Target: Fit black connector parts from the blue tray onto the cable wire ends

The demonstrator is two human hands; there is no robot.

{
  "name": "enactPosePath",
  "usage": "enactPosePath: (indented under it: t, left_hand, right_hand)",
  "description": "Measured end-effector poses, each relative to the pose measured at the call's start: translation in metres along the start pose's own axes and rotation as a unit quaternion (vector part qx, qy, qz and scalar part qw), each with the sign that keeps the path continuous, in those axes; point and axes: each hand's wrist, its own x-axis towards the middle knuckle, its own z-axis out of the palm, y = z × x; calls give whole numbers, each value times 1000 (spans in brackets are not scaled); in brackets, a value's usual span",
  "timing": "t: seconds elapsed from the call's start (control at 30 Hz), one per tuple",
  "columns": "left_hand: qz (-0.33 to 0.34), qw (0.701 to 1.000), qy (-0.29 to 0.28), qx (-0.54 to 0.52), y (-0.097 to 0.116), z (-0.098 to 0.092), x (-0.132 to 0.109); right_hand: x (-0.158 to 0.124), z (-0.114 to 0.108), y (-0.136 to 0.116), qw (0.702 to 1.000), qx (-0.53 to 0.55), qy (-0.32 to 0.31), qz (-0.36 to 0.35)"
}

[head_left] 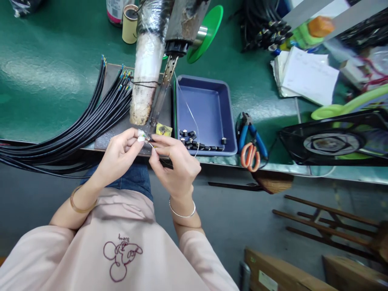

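Note:
My left hand is closed in a pinch, white coverings on its fingertips. Between the fingers sits a small metal connector, mostly hidden. Close on its right, my right hand pinches the thin solder wire, which loops down from a green spool across the tray. Just above both hands, the soldering iron points down from its holder. Beside it hangs a wrapped, scorched tube. A small yellow piece with dark smudges lies near the right fingers.
Black cables with stripped ends fan out at left. A blue tray holds several black connectors. Blue-handled cutters and orange-handled scissors lie to its right. Farther right are papers and a black fan.

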Motion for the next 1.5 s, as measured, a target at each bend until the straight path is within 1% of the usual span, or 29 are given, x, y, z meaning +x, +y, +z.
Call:
enactPosePath:
  t: [0.1, 0.2, 0.37, 0.47, 0.53, 0.57, 0.6, 0.67, 0.7, 0.73, 0.8, 0.87, 1.0, 1.17, 1.23, 1.3, 1.4, 1.5]
  left_hand:
    - [-2, 1000, -7, 7, -3, -1, -1]
    - [-2, 1000, -7, 12, -4, -1, -2]
    - [0, 1000, -11, 9, -2, -1, -5]
    - [-8, 1000, 7, -5, -3, -1, -7]
    - [-2, 999, 28, -17, -3, -1, -8]
    - [3, 999, 29, -24, -3, -2, -9]
    - [6, 999, 22, -31, -3, -3, -10]
    - [5, 999, -11, -42, -3, -5, -11]
    - [1, 999, -26, -46, -2, -5, -12]
    - [-4, 998, -36, -47, -1, -6, -12]
    - [-9, 998, -39, -48, 1, -7, -13]
    - [-10, 998, -34, -51, 3, -6, -13]
    - [-12, 997, -32, -68, 2, -5, -14]
    - [-17, 996, -30, -83, -4, -6, -14]
    - [-18, 997, -21, -76, -7, -7, -15]
    - [-19, 998, -20, -61, -9, -8, -16]
    - [-18, 998, -31, -45, -10, -10, -17]
    - [-16, 998, -46, -42, -10, -11, -17]
  right_hand:
    - [-1, -1, 1, 1000, -17, -17, -12]
    - [-1, -1, 2, 1000, -22, -14, -12]
    - [-3, -2, 0, 999, -25, 12, -22]
    - [-6, -2, -2, 999, -17, 39, -9]
    - [-7, -2, -2, 998, 6, 65, 27]
    - [-7, -2, -2, 996, 28, 66, 59]
    - [-7, -2, -2, 992, 58, 55, 94]
    - [-7, -4, -2, 979, 126, 9, 159]
    - [-7, -4, -3, 972, 151, -4, 181]
    - [-8, -5, -3, 968, 162, -4, 192]
    - [-10, -7, -4, 971, 150, 27, 182]
    - [-13, -8, -6, 981, 119, 46, 147]
    - [-17, -7, -10, 995, 59, 27, 79]
    - [-15, -4, -10, 1000, -10, 11, 11]
    - [-14, -5, -10, 1000, -4, 2, 17]
    - [-15, -8, -9, 998, 32, -14, 55]
    - [-16, -13, -7, 986, 99, -52, 120]
    - [-17, -18, -6, 975, 142, -78, 151]
